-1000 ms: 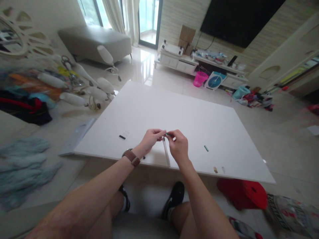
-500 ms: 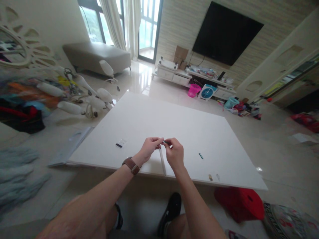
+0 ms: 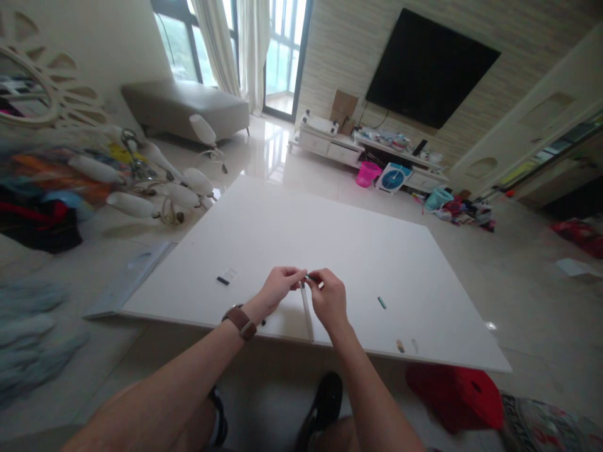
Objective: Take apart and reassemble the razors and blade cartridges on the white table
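Observation:
My left hand (image 3: 277,287) and my right hand (image 3: 328,297) meet fingertip to fingertip above the near edge of a large white board (image 3: 330,251). Both pinch a tiny green piece (image 3: 310,277) between them. A thin white stick (image 3: 306,312) lies on the board just under my hands, pointing toward me. A brown watch strap sits on my left wrist. A small black-and-white strip (image 3: 226,277) lies on the board to the left. Another green piece (image 3: 381,302) lies to the right.
A white chandelier (image 3: 160,179) lies on the floor at the left beside piled clothes. A red stool (image 3: 455,395) stands under the board's right corner. Two tiny pieces (image 3: 406,345) rest near the front edge. My shoe (image 3: 320,411) is below.
My hands stay pinched together on the small green piece. The view has tilted a little, so the hands and board sit lower in the picture.

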A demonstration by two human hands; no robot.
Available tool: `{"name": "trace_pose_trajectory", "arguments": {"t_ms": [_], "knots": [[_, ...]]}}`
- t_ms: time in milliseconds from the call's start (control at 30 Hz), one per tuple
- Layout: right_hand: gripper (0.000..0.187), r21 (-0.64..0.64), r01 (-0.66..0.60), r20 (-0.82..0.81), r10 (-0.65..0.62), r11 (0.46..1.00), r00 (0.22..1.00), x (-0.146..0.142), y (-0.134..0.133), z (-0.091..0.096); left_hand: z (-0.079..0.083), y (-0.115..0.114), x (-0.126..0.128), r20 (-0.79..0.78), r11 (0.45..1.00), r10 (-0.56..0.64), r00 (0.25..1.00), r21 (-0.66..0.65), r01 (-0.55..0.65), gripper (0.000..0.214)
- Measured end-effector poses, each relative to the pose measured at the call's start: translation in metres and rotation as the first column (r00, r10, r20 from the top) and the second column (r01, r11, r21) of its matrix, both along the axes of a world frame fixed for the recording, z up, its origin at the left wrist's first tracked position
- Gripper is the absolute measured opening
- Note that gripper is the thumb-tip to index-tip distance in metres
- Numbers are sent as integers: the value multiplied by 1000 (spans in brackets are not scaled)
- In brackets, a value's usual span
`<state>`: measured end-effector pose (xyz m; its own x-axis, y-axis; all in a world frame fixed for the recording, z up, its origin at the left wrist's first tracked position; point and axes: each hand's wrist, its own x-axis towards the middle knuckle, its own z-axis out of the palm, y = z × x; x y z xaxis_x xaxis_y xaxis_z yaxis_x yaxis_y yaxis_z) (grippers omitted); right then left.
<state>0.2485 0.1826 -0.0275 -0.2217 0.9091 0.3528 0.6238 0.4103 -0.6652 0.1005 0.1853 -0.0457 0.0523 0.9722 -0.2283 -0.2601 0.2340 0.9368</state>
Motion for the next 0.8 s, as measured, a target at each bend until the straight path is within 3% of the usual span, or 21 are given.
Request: {"name": "trace_pose_trajectory", "arguments": {"t_ms": [367,800], "knots": [[8,-8,23,-12,-23,1000,1000,0,-1,-2,-7,1,3,-33,1000,5,999,8,-4,40],[6,-8,21,-33,-21,1000,999,0,2,-1,-4,3,3,1,1000,19,1000,-8,-19,37]]}}
